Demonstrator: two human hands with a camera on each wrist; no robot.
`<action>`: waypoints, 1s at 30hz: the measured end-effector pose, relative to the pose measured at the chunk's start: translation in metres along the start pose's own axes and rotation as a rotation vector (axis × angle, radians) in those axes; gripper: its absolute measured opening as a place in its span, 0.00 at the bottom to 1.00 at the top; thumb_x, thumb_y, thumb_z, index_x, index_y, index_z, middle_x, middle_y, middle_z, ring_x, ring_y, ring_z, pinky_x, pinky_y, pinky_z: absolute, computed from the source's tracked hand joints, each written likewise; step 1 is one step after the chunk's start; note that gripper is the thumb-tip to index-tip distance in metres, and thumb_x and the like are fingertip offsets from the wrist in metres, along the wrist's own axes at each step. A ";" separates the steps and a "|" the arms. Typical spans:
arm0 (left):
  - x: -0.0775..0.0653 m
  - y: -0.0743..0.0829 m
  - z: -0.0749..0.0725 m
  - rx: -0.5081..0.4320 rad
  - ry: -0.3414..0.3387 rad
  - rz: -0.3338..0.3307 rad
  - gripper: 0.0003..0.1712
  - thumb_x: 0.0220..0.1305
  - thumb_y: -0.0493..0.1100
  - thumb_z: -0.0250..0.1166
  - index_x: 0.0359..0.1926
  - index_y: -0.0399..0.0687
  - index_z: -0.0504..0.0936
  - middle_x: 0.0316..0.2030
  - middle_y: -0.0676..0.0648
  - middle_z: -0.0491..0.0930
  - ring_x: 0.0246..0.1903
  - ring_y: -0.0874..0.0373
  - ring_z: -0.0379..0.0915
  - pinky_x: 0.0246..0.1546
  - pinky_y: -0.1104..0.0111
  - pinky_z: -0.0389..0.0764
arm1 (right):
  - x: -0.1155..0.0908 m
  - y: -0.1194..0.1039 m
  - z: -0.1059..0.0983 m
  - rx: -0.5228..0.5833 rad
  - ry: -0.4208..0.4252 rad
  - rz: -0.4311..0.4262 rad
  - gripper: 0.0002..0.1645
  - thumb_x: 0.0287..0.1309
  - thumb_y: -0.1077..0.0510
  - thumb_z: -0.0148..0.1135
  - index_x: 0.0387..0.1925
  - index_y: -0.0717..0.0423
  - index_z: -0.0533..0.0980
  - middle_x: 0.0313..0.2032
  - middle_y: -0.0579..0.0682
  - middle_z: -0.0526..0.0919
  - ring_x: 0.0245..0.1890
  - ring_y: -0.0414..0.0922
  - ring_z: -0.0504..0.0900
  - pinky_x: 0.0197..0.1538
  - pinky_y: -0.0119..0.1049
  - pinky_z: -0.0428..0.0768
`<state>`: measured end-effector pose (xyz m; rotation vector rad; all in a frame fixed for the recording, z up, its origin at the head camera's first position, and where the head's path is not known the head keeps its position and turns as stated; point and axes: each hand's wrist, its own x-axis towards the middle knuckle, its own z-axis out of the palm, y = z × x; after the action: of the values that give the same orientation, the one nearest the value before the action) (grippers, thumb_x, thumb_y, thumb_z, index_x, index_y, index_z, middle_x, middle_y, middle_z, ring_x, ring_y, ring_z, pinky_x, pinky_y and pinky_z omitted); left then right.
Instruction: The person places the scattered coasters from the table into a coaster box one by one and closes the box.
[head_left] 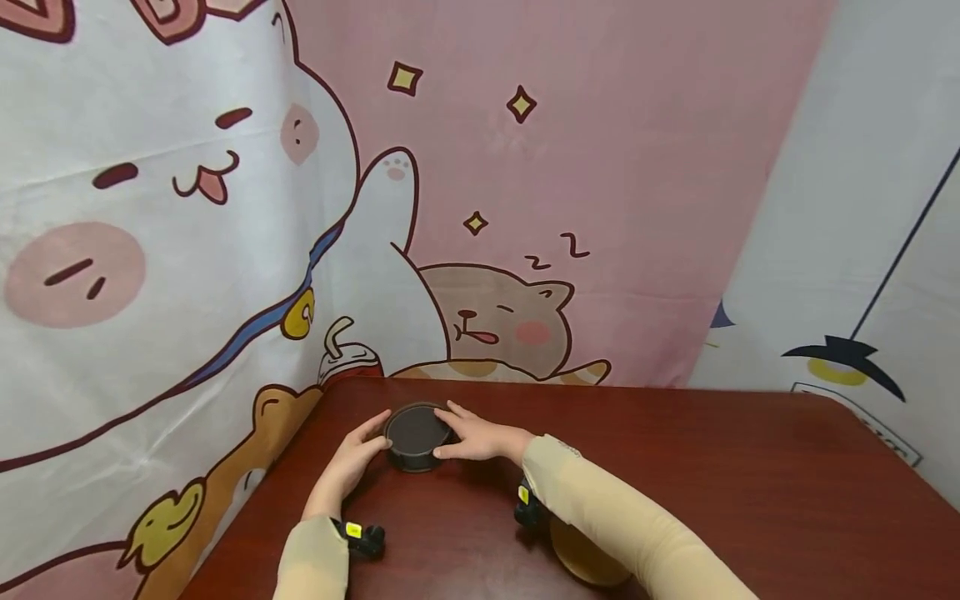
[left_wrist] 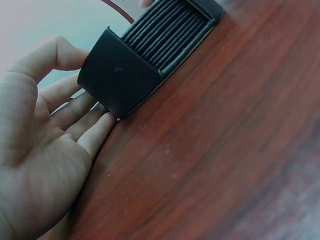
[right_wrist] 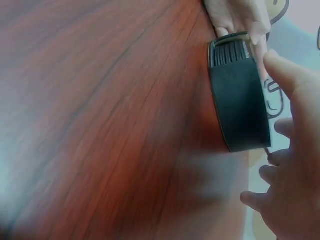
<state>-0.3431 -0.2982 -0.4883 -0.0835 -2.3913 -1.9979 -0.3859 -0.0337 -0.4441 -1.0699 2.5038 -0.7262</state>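
A round black coaster holder point(head_left: 418, 435) stands on the dark red-brown table, and through a gap in its side a stack of ribbed black coasters point(left_wrist: 167, 32) shows. From the left side, my left hand point(head_left: 356, 460) grips the holder, thumb at the rim and fingers bent against the wall. My right hand point(head_left: 480, 437) is at the opposite side. Its thumb point(right_wrist: 280, 70) reaches the upper rim, while the other fingers are spread loosely about the edge, with visible gaps between some of them and the holder.
A round brownish object point(head_left: 585, 557) lies partly hidden under my right forearm. The table point(head_left: 712, 475) extends to the right. Cartoon-printed cloth point(head_left: 600, 167) hangs behind and along the left edge.
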 end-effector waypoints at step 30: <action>-0.006 0.004 0.001 0.002 -0.041 -0.026 0.37 0.62 0.32 0.57 0.72 0.43 0.61 0.70 0.38 0.58 0.69 0.49 0.51 0.50 0.82 0.63 | -0.234 0.061 -0.019 0.135 -0.005 -0.123 0.60 0.45 0.45 0.76 0.75 0.45 0.52 0.73 0.64 0.46 0.71 0.64 0.48 0.64 0.52 0.62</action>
<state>-0.3366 -0.2967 -0.4844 -0.0951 -2.4317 -2.0241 -0.2739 0.1816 -0.4421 -1.1819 2.3629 -0.9123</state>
